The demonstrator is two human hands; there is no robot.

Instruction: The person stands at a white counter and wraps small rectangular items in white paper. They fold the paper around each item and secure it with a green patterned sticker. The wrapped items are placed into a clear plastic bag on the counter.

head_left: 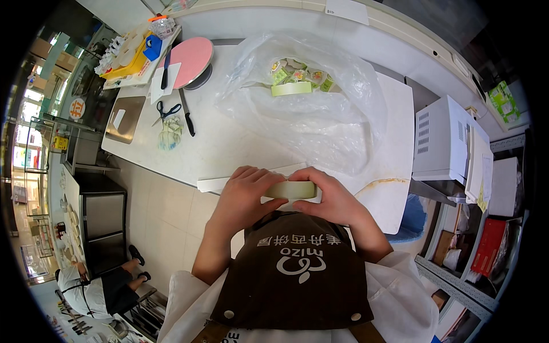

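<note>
Between my two hands, just above the near edge of the white table (240, 137), is a pale green rounded piece (291, 190), like a low paper box or band; its exact kind is hard to tell. My left hand (246, 191) grips its left end, with the thumb underneath and the fingers over the top. On the right end my right hand (331, 197) is closed in the same way. Behind the hands lies a white strip (214, 184) along the table edge. Farther back, a large clear plastic bag (320, 131) lies spread, with several similar green pieces (291, 88) in it.
At the left are scissors (166, 110), a black-handled knife (187, 120), a crumpled wrapper (170, 134) and a pink turntable (193, 60). A white appliance (449, 137) stands at the right, beside shelves (457, 286). Another person (94, 291) is at the lower left.
</note>
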